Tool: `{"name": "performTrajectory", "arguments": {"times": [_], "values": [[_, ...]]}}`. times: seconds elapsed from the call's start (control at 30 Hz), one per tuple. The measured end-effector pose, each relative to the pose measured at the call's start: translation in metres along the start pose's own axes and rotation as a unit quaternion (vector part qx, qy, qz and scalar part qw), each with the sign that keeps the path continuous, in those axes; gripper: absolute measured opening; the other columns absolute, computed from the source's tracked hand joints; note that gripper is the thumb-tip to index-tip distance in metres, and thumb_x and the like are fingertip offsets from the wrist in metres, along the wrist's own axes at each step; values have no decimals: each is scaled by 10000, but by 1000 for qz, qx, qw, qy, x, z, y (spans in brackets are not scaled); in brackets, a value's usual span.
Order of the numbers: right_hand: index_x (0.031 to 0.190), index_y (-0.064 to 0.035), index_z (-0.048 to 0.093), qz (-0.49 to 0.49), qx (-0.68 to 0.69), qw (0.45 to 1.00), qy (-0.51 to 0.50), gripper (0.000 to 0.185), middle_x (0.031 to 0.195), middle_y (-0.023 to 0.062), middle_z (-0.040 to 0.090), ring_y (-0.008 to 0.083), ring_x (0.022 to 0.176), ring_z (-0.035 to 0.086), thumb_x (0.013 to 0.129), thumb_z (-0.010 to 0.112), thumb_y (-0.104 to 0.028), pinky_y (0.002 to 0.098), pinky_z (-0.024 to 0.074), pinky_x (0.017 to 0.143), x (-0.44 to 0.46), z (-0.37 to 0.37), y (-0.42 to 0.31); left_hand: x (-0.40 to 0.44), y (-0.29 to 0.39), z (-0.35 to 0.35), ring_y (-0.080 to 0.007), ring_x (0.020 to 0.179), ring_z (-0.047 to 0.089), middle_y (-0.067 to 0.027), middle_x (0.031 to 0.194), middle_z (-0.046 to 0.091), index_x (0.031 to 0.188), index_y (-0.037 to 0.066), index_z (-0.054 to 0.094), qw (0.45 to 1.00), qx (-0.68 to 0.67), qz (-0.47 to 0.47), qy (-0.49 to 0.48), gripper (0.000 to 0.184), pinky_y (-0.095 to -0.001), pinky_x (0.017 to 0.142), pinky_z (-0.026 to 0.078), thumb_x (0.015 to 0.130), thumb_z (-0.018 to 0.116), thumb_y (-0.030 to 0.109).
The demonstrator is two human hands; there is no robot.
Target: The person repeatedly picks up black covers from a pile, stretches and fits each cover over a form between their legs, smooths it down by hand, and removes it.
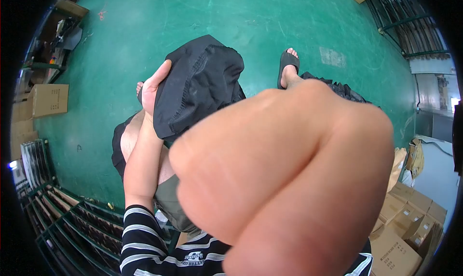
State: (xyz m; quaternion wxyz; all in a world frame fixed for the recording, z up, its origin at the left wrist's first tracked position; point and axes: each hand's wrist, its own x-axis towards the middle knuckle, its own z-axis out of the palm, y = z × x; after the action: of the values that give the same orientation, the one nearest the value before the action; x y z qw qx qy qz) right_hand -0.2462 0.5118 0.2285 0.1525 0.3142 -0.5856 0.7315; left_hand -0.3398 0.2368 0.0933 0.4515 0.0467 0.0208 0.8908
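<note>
A piece of black fabric with a gathered, stitched seam hangs over my left hand. The thumb of that hand shows along the fabric's left edge, and the other fingers are hidden beneath the cloth. Very near the camera, my right hand fills the centre and lower right of the view. It is bent, its fingers are curled and blurred, and whatever it may hold cannot be made out. More black gathered fabric shows behind it, beside my sandalled foot.
Green floor lies ahead. Cardboard boxes stand at the left and lower right. Metal racks are at the lower left and upper right. Shelves with small items line the upper left.
</note>
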Motion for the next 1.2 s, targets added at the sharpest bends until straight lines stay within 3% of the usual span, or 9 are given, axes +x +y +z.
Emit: {"name": "performTrajectory", "arguments": {"times": [0.07,0.1,0.33,0.4,0.47,0.57,0.77,0.97,1.2], "values": [[643,-12,596,2,-5,1000,9,119,594,53,576,158,508,493,746,652,-35,270,392,479,1,-14,4,2,-4,15,-389,1136,549,-226,1257,565,1236,-49,527,964,85,22,250,612,-518,1041,377,831,467,406],[642,-12,594,2,-8,1000,14,119,595,53,575,158,510,494,744,652,-33,271,392,480,2,-14,6,3,-4,15,-389,1136,549,-226,1257,565,1236,-49,527,964,85,21,250,612,-518,1041,377,831,467,406],[634,-9,583,-1,-4,1000,18,118,598,51,572,158,522,498,730,650,-14,274,392,484,28,59,48,-2,5,-5,-379,1259,469,-250,1388,441,1373,-90,361,999,9,2,48,546,-486,1090,347,1011,308,315],[677,-48,645,-66,-223,970,75,224,630,26,584,119,564,512,681,828,-177,247,399,520,25,35,110,-2,1,-9,-366,1255,478,-248,1381,450,1378,-89,349,999,31,-7,15,545,-475,1085,358,1007,318,309],[682,-23,638,-110,-282,950,74,222,626,38,581,132,592,525,738,789,-176,259,411,547,20,20,160,-2,-3,-11,-347,1228,507,-239,1356,478,1370,-85,362,995,69,4,77,536,-458,1066,385,1013,312,311],[638,-4,592,53,-157,984,65,294,572,49,518,110,531,469,847,700,-179,263,366,500,7,18,174,-2,-3,-17,-333,1200,534,-226,1341,497,1360,-83,375,987,79,-4,137,522,-440,1044,413,1020,295,304],[522,7,401,68,-210,971,90,503,482,16,298,83,462,268,884,684,-200,297,208,421,5,2,186,0,-5,-30,-350,1304,431,-235,1419,411,1401,-67,339,997,27,-55,36,627,-473,1106,310,1001,310,415],[522,9,355,66,-226,963,132,541,487,2,260,65,475,241,890,685,-211,301,182,424,5,-5,190,-4,-16,-44,-360,1390,284,-220,1503,280,1445,-71,227,995,71,-40,-64,931,-480,1135,223,842,571,549],[488,-47,370,153,-217,947,179,547,501,-78,291,29,492,246,897,671,-250,274,168,435,6,-19,188,-15,-10,-56,-381,1346,343,-252,1448,343,1416,-105,237,985,27,-70,-155,919,-490,1120,255,744,735,278]]}}
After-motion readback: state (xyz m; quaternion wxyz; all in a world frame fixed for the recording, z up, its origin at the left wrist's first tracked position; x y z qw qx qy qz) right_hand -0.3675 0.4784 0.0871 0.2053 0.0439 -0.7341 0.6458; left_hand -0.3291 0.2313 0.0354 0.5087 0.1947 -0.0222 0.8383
